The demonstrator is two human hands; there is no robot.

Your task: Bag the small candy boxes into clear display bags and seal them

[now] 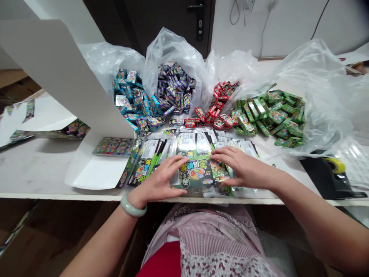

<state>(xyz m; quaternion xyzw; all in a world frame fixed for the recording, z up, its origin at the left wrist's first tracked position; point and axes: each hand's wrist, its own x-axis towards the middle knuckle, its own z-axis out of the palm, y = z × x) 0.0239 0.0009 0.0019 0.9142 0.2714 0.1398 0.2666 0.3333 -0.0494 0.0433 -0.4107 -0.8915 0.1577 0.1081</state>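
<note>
A dark green printed packet (196, 173) with a round colourful picture lies in front of me on a pile of similar packets in clear sleeves. My left hand (163, 179), with a pale green bangle (133, 207) on the wrist, is at the packet's left side. Its fingertips reach the upper left corner and the thumb is near the lower one. Opposite it, my right hand (240, 167) has its fingertips at the upper right corner and its thumb lower down. Both hands have fingers and thumb spread apart. Whether they press on the packet is hard to see.
Behind the pile, clear plastic bags spill small boxes: blue boxes (132, 94), purple boxes (175, 90), red boxes (219, 104) and green boxes (273, 115). At left stands a bent white sheet (63, 73). A tape dispenser (336, 173) sits near the table's (43, 177) right front edge.
</note>
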